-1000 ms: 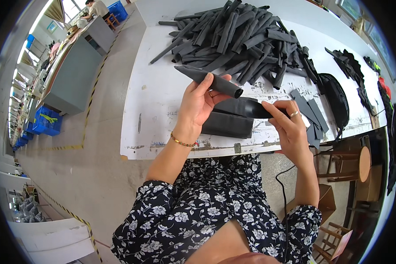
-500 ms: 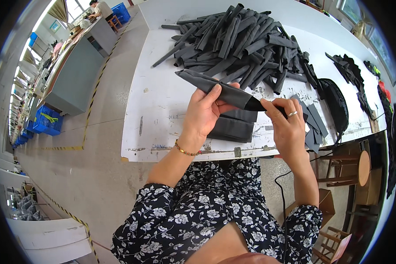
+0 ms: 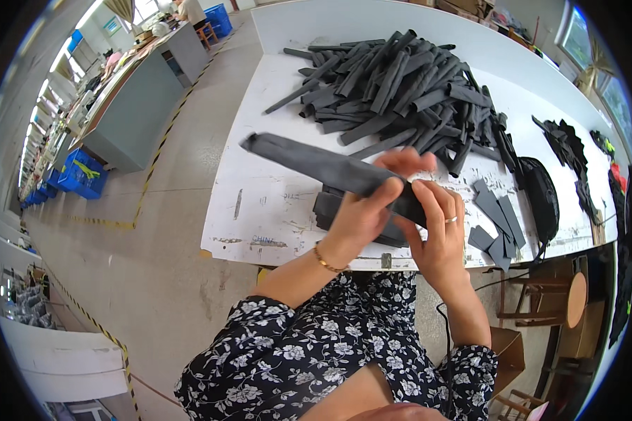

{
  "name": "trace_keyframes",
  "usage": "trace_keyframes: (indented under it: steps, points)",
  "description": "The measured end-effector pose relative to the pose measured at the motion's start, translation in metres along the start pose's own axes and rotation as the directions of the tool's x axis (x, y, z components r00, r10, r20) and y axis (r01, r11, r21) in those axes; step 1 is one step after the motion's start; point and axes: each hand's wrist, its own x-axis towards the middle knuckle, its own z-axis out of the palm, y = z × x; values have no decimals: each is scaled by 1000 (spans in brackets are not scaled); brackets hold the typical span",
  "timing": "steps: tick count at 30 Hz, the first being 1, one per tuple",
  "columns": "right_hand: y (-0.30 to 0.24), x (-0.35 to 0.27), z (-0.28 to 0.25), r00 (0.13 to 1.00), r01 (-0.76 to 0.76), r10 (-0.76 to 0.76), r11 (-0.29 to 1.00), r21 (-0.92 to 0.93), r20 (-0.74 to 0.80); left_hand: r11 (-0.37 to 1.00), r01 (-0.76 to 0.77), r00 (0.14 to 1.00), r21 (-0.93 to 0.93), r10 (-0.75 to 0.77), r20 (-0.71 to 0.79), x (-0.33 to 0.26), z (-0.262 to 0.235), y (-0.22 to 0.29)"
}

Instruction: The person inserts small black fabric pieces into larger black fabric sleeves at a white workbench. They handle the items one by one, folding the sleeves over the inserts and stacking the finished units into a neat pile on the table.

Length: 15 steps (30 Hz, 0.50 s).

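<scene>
Moved since the earlier frame: grey tube (image 3: 309, 160) now reaches further over to the left, and both hands have come together around its right part; the shiny black piece that showed at the right hand half a second ago can no longer be told apart.
Left hand (image 3: 361, 217): gripping the tube, thumb on the near side, blurred fingers coming out beyond it.
Right hand (image 3: 439, 231): closed on the tube's right end, fingers over it and thumb below.
Tube's place: in both hands, raised over the near part of the white desk (image 3: 260, 196), slanting up to the left.
Done so far: the tube looks formed along its length, with a darker stretch at the right end; whether the black piece lies inside cannot be seen.
Left to do: handling of this tube seems unfinished, since both hands grip it; whether the tubes in the pile (image 3: 393, 84) are finished or waiting cannot be told.
Held tubes: one.
Piled tubes: dozens, overlapping too much for an exact count, on the far part of the desk.
Flat black stack (image 3: 328, 207): one, partly hidden under the hands and tube; its layers cannot be counted.
Grey flat cards (image 3: 491, 207): at least four, overlapping, right of the right hand.
Black bag (image 3: 539, 200): one, just beside the cards.
Hands at work: two.
</scene>
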Motion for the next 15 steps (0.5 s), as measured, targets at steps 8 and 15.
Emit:
trace_keyframes:
  steps: [8,15]
  points:
    - [12,-14,3,993,-50,41,996,77,107,971,-41,998,-235,27,-62,-3,1,-21]
    - [2,-3,17,990,-76,70,996,47,123,978,41,984,-203,-74,-160,-10,2,-19]
